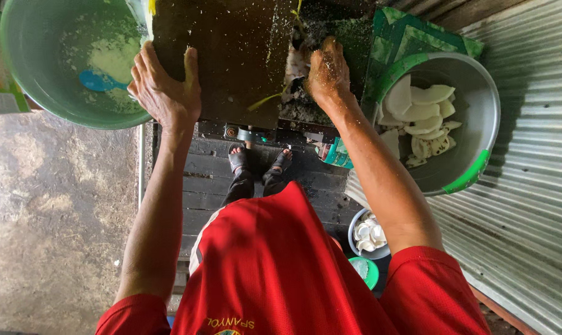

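My left hand (166, 93) lies flat on the dark metal top of a grating machine (231, 56), fingers spread, holding nothing. My right hand (326, 73) is dusted with white flecks. Its fingers curl down on a pale coconut piece (295, 67) at the machine's dark opening, and most of that piece is hidden. A green basin (33, 74) at the upper left holds pale grated coconut and a blue scoop (98, 80). A metal basin (479, 111) with a green-trimmed rim, just right of my right forearm, holds several white coconut pieces (420, 111).
I stand in a red shirt and sandals on dark wooden planks (200, 180). A small bowl of white pieces (369, 234) and a green lid (365, 270) sit by my right side. Corrugated metal sheet (529, 205) runs along the right, and concrete floor (51, 211) lies to the left.
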A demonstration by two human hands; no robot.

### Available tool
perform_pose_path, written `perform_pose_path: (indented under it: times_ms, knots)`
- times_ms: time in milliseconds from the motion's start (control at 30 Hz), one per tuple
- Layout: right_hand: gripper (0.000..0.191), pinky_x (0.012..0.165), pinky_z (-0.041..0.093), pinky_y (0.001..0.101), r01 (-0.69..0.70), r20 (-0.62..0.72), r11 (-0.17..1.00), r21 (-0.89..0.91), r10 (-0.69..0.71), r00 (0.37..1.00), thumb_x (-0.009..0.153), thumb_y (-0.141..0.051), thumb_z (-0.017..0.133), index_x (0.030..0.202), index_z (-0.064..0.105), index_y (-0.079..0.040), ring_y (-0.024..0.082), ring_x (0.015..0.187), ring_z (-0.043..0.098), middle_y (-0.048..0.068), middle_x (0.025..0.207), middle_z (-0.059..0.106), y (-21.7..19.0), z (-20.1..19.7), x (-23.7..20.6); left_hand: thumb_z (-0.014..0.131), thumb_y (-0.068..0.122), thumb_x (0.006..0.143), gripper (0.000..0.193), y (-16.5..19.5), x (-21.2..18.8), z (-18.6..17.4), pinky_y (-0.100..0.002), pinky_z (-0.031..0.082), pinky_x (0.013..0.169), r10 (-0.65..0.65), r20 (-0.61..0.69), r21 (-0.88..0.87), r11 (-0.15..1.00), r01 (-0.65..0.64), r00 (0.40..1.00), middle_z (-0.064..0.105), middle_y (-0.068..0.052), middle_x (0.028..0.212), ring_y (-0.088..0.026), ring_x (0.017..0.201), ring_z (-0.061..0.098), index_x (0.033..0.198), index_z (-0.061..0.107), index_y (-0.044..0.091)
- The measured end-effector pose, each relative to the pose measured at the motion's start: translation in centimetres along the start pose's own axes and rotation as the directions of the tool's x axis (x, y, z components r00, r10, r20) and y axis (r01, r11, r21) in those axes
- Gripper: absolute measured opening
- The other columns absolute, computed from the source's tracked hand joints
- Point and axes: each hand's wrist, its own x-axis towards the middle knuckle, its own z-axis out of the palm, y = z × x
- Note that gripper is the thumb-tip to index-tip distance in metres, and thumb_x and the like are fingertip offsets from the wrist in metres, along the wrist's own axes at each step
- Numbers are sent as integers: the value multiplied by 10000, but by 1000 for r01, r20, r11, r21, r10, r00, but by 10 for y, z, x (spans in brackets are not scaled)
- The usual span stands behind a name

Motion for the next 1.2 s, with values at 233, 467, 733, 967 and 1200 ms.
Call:
perform_pose_path:
  times_ms: [233,467,733,967,1200]
  knots:
    - [416,842,536,505,119,68,992,-37,-116,991,737,11,745,1138,633,14,417,1011,646,263,1129,626,2,-14,2,612,707,1034,805,-2,3,3,-498,394,944,-30,23,-11,999,30,999,639,-175,1217,-318,1135,591,1390,542,-12]
    - [185,727,608,349,17,104,959,284,-48,993,909,-77,795,1035,662,-52,169,837,740,87,938,742,11,-31,-19,604,721,1050,818,-7,3,8,-511,406,966,9,-16,-8,1000,-9,1000,637,-179,1274,-324,1169,594,1395,542,-18]
    - [307,701,586,326,80,42,938,337,-100,994,856,24,759,1137,670,-63,185,843,710,99,980,731,-1,-47,-54,633,708,1028,812,-8,2,5,-519,402,944,-18,42,-9,1000,18,999,636,-168,1234,-322,1171,600,1397,533,-9]
    - [445,757,578,348,17,231,948,319,-95,968,826,76,666,1247,660,-67,187,854,683,108,1047,712,38,-69,-59,673,677,1056,788,-4,-2,2,-505,417,958,5,8,-5,1000,-5,1000,631,-162,1263,-336,1204,595,1432,522,1]
    - [446,900,563,382,355,52,934,36,-357,933,816,-55,658,1261,670,-38,333,1035,714,209,1192,718,49,-33,-60,666,677,1037,798,-7,-1,4,-513,421,920,2,26,-31,1000,-1,1000,627,-170,1252,-328,1170,607,1414,517,-10]
